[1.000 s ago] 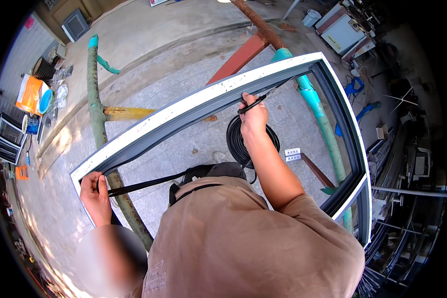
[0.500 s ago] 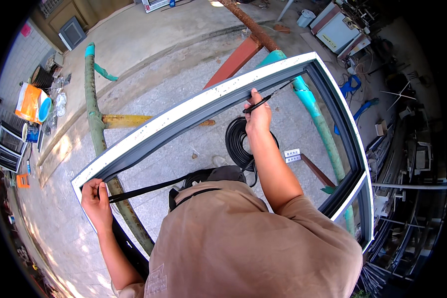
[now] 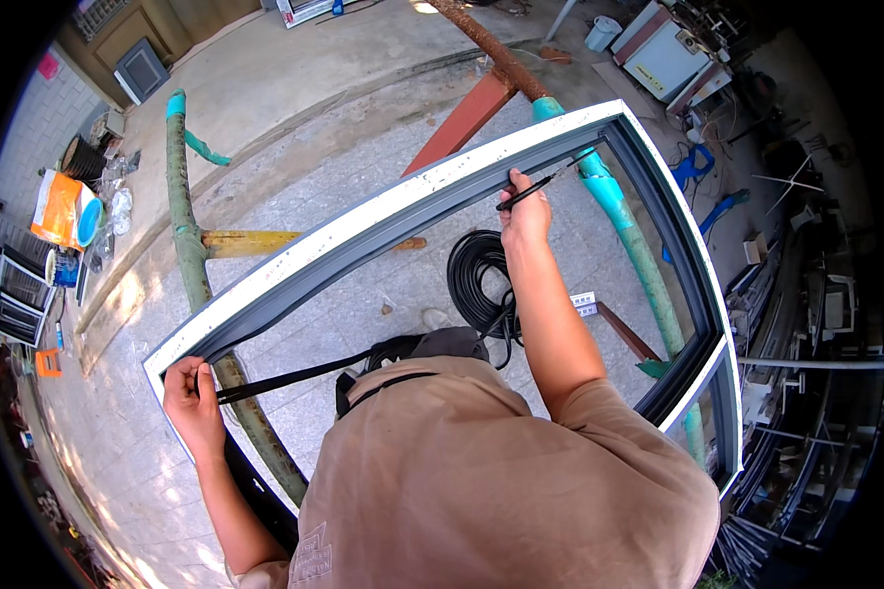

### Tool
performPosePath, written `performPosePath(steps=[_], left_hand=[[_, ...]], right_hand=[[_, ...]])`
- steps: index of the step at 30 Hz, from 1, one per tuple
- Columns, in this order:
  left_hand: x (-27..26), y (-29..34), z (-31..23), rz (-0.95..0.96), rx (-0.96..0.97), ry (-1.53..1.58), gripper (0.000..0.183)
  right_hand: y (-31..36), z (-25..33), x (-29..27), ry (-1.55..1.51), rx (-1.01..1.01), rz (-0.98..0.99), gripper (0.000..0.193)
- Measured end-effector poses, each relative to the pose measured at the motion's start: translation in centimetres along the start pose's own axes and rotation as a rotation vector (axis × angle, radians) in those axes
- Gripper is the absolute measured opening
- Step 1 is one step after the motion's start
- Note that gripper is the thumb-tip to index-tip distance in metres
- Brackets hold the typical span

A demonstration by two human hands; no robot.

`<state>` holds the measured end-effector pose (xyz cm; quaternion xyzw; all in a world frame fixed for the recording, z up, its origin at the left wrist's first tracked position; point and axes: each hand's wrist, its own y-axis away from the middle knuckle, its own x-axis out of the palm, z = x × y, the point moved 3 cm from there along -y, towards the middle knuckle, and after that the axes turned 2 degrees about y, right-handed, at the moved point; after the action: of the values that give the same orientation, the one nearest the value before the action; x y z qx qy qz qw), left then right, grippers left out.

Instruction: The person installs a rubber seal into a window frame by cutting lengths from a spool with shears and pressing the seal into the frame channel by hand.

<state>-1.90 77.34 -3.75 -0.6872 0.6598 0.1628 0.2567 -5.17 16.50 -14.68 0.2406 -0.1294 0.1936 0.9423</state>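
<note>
A white and dark grey window frame point(image 3: 417, 192) lies in front of me, resting across green-painted pipes. At its left corner my left hand point(image 3: 193, 404) is closed, pinching a black rubber sealing strip point(image 3: 285, 381) against the frame. From there the strip stretches right toward my waist. My right hand point(image 3: 527, 218) is at the frame's far side, its fingers wrapped round a slim black-handled tool point(image 3: 532, 188) with a thin shaft; the tool's exact kind is unclear. One fingertip of that hand touches the inner grey edge.
Green pipes point(image 3: 194, 265) and a yellow bar point(image 3: 255, 240) stand under the frame. Below the opening lies a black coil point(image 3: 467, 290) on the paving. Long profiles and scrap point(image 3: 805, 393) crowd the right side. An orange and white bag point(image 3: 57, 208) sits at left.
My right hand has slid a little to the right along the frame's far side with the tool. My left hand stays at the corner. More of the black coil shows.
</note>
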Motion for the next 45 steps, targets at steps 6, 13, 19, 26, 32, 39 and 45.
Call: performPosePath(steps=[6, 13, 19, 26, 32, 39, 45], left_hand=[[0.2, 0.0, -0.2, -0.013, 0.016, -0.002, 0.005], [0.0, 0.1, -0.7, -0.03, 0.01, -0.058, 0.006], [-0.1, 0.1, -3.0, -0.028, 0.016, -0.173, 0.007], [-0.4, 0.9, -3.1, -0.065, 0.115, -0.174, 0.01], [-1.0, 2.9, -3.9, -0.056, -0.095, -0.032, 0.015], [0.4, 6.2, -5.9, -0.155, -0.229, 0.257, 0.022], [2.3, 8.8, -6.0, -0.302, -0.226, 0.442, 0.025]], right_hand=[[2.4, 1.2, -0.2, 0.035, -0.245, -0.157, 0.024], [8.8, 7.6, 3.9, 0.587, -0.772, 0.215, 0.024], [16.5, 8.9, 11.3, 1.151, -0.988, 0.728, 0.043], [23.8, 4.6, 17.2, 1.074, -1.04, 1.123, 0.041], [30.4, 0.4, 21.0, 0.993, -0.87, 1.541, 0.038], [33.5, -5.9, 22.1, 0.878, -0.582, 1.783, 0.032], [34.6, -5.0, 23.4, 1.05, -0.497, 1.969, 0.027]])
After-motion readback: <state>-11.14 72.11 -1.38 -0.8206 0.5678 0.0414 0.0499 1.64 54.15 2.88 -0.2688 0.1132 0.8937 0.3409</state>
